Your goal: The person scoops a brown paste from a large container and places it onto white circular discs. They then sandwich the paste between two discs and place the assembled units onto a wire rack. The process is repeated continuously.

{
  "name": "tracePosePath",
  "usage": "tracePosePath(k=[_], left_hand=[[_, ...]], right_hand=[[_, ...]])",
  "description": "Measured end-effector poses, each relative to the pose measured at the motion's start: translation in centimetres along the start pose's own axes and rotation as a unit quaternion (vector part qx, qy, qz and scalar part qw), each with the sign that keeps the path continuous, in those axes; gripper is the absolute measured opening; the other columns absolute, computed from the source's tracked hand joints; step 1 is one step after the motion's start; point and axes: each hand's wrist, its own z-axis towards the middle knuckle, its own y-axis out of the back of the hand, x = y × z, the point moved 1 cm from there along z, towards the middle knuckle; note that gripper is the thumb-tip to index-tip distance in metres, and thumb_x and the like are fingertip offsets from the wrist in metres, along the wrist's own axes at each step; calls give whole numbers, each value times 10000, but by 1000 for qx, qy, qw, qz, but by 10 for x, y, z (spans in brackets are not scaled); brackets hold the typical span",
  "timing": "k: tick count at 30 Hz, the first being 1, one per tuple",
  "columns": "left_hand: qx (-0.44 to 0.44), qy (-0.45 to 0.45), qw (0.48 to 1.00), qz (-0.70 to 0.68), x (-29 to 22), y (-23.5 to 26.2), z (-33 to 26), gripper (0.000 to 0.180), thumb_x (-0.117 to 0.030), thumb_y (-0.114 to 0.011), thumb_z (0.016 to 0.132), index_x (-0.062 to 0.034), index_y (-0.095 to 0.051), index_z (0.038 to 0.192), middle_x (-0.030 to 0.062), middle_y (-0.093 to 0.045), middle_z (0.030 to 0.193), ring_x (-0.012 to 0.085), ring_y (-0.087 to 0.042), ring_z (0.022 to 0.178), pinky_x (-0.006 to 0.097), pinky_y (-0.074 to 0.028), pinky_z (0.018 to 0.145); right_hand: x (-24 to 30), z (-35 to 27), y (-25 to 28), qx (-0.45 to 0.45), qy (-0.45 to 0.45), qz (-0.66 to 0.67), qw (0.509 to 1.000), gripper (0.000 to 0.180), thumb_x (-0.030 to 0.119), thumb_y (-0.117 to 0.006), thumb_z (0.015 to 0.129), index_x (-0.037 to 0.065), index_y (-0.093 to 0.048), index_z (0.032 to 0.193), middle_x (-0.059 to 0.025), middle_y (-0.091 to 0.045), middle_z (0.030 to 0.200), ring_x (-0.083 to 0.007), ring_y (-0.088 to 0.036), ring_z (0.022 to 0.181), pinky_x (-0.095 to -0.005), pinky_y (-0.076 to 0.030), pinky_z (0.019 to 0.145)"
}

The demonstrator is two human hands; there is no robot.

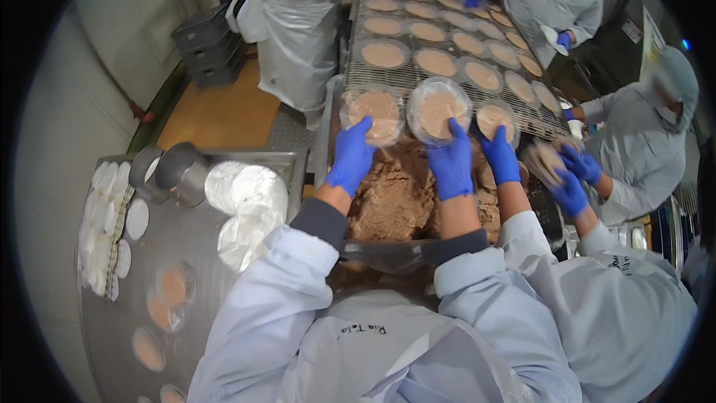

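Note:
My gloved left hand [351,158] grips the near edge of a pale pink meat patty [379,113] on clear round film, its thumb on top. My right hand [452,164] pinches a second patty [441,110], which has a thicker whitish rim of film around it. Both are held at the near end of a wire mesh conveyor [409,47], where several rows of similar patties lie. Below my hands is a tub [399,252] of brown ground meat [391,190]. The undersides of both patties are hidden.
At my right, a co-worker's hand [501,157] holds another patty [495,119]; their other hand [571,192] is at a blurred patty. More workers flank the conveyor. The metal table [216,313] at left bears metal rings [181,172], film sheets [250,194] and patties. Dark crates [209,45] stand behind.

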Motion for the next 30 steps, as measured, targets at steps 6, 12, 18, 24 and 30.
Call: tracePosePath(k=[6,12,18,24,30], left_hand=[[44,-255,907,333,-35,32,-70,462,-269,-508,873,-28,-362,1238,118,-453,1208,246,-466,1099,385,-414,912],[-74,-127,989,-36,-80,57,-137,429,-139,-566,830,19,-404,1195,123,-516,1118,188,-529,1002,319,-453,853],[-262,-497,819,-117,-204,158,-282,303,-220,-460,882,-4,-460,1096,170,-480,1168,240,-486,1066,339,-394,915],[-229,-280,929,-80,-146,124,-158,356,-162,-460,877,-2,-413,1191,145,-456,1213,268,-437,1127,387,-345,970],[-22,-27,998,53,-37,-13,-24,277,-178,-558,832,-16,-506,1050,110,-551,1016,212,-542,952,323,-467,819]], right_hand=[[-28,-56,-79,86,-12,-168,982,475,172,-570,808,-32,-410,1207,-170,-499,1176,-268,-518,1050,-344,-417,911],[-118,-80,-82,201,-103,-397,890,493,230,-564,815,0,-418,1226,-143,-495,1183,-223,-504,1050,-359,-383,883],[-96,-49,-70,3,-174,-179,968,553,319,-536,815,45,-344,1256,-138,-383,1292,-251,-370,1204,-438,-267,997],[-72,-38,-65,-27,-137,-29,990,722,354,-585,786,20,-197,1295,-194,-241,1361,-329,-283,1246,-463,-253,1010],[-5,12,-23,-41,-40,61,996,558,267,-515,839,31,-280,1286,-169,-311,1334,-318,-331,1220,-484,-311,977]])
